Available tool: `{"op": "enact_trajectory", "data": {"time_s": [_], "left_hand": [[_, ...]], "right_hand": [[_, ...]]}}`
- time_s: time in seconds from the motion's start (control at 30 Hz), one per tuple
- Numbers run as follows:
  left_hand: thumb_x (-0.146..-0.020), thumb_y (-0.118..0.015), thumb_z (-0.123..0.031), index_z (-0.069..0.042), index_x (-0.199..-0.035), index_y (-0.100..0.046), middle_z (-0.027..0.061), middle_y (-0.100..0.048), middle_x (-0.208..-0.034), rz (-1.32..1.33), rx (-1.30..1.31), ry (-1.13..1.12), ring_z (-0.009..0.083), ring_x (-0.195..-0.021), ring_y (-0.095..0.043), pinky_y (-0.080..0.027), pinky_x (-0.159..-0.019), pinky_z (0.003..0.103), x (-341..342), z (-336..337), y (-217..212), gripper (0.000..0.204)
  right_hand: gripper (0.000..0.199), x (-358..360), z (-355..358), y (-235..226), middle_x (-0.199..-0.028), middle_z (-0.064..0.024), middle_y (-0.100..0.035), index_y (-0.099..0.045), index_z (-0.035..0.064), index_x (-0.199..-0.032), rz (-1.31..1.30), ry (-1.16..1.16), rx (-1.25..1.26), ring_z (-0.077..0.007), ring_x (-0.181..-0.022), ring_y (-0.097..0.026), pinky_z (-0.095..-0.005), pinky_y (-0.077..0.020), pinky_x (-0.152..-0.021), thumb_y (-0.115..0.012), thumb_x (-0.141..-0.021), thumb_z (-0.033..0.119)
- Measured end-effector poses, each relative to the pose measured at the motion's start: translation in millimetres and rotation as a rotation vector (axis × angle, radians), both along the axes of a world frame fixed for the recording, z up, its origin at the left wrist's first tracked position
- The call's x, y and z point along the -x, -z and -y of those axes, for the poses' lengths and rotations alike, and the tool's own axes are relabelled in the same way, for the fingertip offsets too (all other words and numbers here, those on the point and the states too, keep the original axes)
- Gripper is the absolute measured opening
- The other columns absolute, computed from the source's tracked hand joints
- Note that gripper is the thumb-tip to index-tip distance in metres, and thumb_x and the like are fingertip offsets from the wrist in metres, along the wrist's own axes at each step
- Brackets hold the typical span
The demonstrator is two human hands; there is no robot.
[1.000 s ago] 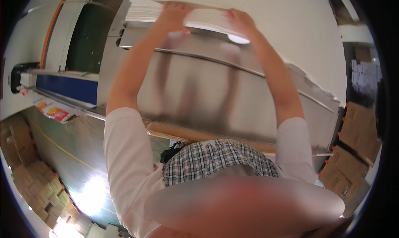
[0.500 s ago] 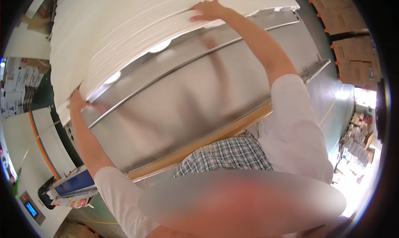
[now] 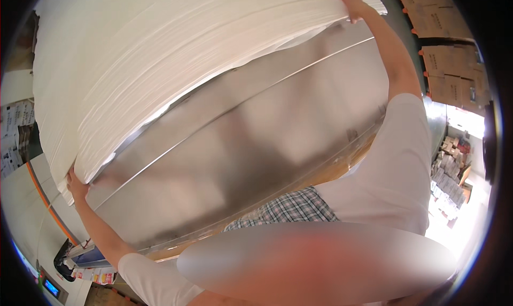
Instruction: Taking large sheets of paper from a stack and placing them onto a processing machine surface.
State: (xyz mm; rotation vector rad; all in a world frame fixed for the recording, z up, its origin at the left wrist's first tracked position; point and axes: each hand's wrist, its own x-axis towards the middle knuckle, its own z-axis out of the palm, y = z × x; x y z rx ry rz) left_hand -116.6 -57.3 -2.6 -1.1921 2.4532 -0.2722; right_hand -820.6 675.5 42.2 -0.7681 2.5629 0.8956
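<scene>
A wide, thick stack of soft, thin white sheets covers the upper left and top of the view, its near edge rippled and sagging in a curve. Whether it is paper or cloth I cannot tell. My left hand grips its lower left corner, fingers curled over the edge. At the far right end my right hand holds the same edge, its fingertips partly tucked in the layers. Beneath the edge lies a shiny metal tabletop with a thin straight ridge across it.
The table's near edge has a tan strip against my checked garment. At left stand a white machine with an orange stripe and a small lit screen. Stacked cardboard boxes line the right, with bundles further down.
My right hand has slid right along the stack's edge to its far end. My left hand has moved down and left, and the near edge has come lower at the left.
</scene>
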Motion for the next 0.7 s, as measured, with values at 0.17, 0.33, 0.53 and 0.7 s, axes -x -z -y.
{"op": "enact_trajectory", "data": {"time_s": [0.17, 0.33, 0.53, 0.7], "left_hand": [[-0.052, -0.075, -0.009, -0.018, -0.128, -0.032, 0.0166, -0.031, -0.134, -0.218, -0.007, 0.111, 0.0336, -0.125, -0.028, -0.025, -0.101, 0.043, -12, 1, 4, 0.088], [-0.054, -0.074, -0.011, -0.015, -0.121, -0.043, 0.0169, -0.039, -0.129, -0.367, 0.044, 0.230, 0.0341, -0.120, -0.035, -0.028, -0.100, 0.040, -24, 5, 4, 0.074], [-0.063, -0.069, -0.014, -0.012, -0.118, -0.047, 0.0153, -0.042, -0.126, -0.484, 0.203, 0.225, 0.0335, -0.118, -0.038, -0.030, -0.098, 0.041, -27, -8, -27, 0.060], [-0.062, -0.070, -0.012, -0.007, -0.117, -0.046, 0.0162, -0.043, -0.126, -0.644, 0.213, 0.250, 0.0347, -0.116, -0.040, -0.032, -0.097, 0.041, -48, -16, -80, 0.060]], "right_hand": [[0.057, -4, -22, 0, -0.122, -0.0150, -0.044, -0.049, 0.0115, -0.117, -0.060, -0.010, 0.470, -0.0331, -0.120, -0.034, -0.0448, -0.0249, -0.100, -0.067, -0.064, 0.015], [0.055, -2, -38, 6, -0.113, -0.0155, -0.049, -0.051, 0.0112, -0.112, -0.206, -0.121, 0.629, -0.0339, -0.115, -0.037, -0.0448, -0.0282, -0.096, -0.070, -0.061, 0.018], [0.051, -15, -44, -30, -0.111, -0.0154, -0.050, -0.053, 0.0113, -0.107, -0.423, -0.117, 0.789, -0.0337, -0.111, -0.040, -0.0436, -0.0293, -0.095, -0.071, -0.060, 0.019], [0.071, 10, -125, -74, -0.123, -0.0136, -0.045, -0.041, 0.0110, -0.124, -0.528, -0.422, 0.833, -0.0314, -0.119, -0.037, -0.0408, -0.0326, -0.097, -0.073, -0.060, 0.011]]}}
